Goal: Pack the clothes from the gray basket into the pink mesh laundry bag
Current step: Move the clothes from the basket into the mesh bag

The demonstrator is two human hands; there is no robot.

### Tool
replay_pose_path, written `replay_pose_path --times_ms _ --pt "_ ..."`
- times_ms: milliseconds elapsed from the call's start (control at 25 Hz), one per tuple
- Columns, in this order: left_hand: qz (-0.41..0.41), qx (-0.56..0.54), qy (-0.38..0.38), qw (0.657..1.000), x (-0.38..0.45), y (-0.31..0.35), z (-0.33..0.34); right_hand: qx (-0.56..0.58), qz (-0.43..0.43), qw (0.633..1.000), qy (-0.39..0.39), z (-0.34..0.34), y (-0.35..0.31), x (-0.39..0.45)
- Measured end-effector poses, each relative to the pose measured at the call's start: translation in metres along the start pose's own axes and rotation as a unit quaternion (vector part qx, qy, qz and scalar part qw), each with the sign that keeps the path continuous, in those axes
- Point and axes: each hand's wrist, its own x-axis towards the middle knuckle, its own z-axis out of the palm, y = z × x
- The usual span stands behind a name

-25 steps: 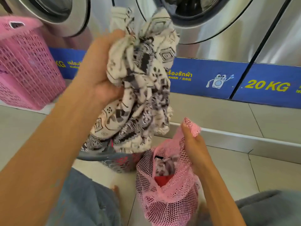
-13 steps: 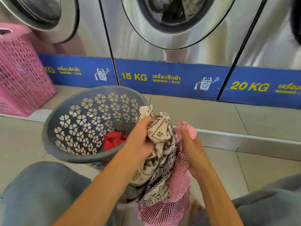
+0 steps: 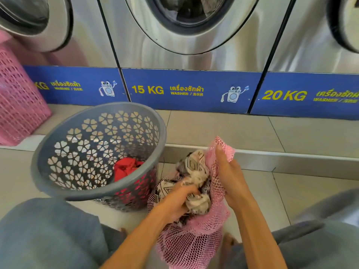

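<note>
The gray basket (image 3: 58,183) with flower cut-outs stands on the floor at left, tilted toward me, with a red garment (image 3: 126,167) in its bottom. Right of it sits the pink mesh laundry bag (image 3: 194,241). My left hand (image 3: 174,202) is pushed into the bag's mouth, gripping a cream and black patterned garment (image 3: 194,167) that is partly inside the bag. My right hand (image 3: 229,175) pinches the bag's upper rim and holds the mouth up and apart.
A row of steel washing machines (image 3: 194,35) with blue labels stands on a raised tiled step (image 3: 233,133) just behind. A pink plastic hamper (image 3: 17,105) sits on that step at far left. My knees in gray fabric flank the bag.
My left hand has brought the patterned garment down from face height and pushed it into the bag's mouth. The gray basket has come into full view. My right hand has kept its hold on the rim.
</note>
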Motion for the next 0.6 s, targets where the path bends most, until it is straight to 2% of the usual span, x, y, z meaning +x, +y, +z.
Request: replay_pose_path --times_ms 40,160,320,440,520,560,600 --pt "-0.029 0.054 -0.037 0.997 0.002 -0.01 -0.003 -0.005 -0.005 1.0 -0.009 0.003 0.001 -0.002" --pt "-0.085 0.215 -0.073 0.97 0.005 -0.031 0.008 -0.04 -0.018 0.998 -0.054 0.013 0.003 -0.007" --pt "-0.165 0.386 -0.04 0.907 0.006 -0.037 0.023 -0.06 -0.009 0.993 -0.098 0.02 0.004 -0.014" --pt "-0.141 0.457 -0.066 0.876 0.016 -0.02 0.004 -0.026 -0.002 0.996 -0.081 0.013 0.003 -0.009" --pt "-0.118 0.428 -0.021 0.896 0.017 -0.002 -0.019 -0.004 -0.006 0.999 -0.035 0.006 0.002 -0.004" --pt "-0.105 0.41 0.029 0.905 0.016 0.004 -0.032 0.006 -0.001 1.0 -0.013 0.005 0.003 -0.002" --pt "-0.084 0.427 0.092 0.896 0.013 0.01 -0.046 0.022 0.009 1.0 -0.001 0.005 0.002 -0.001"
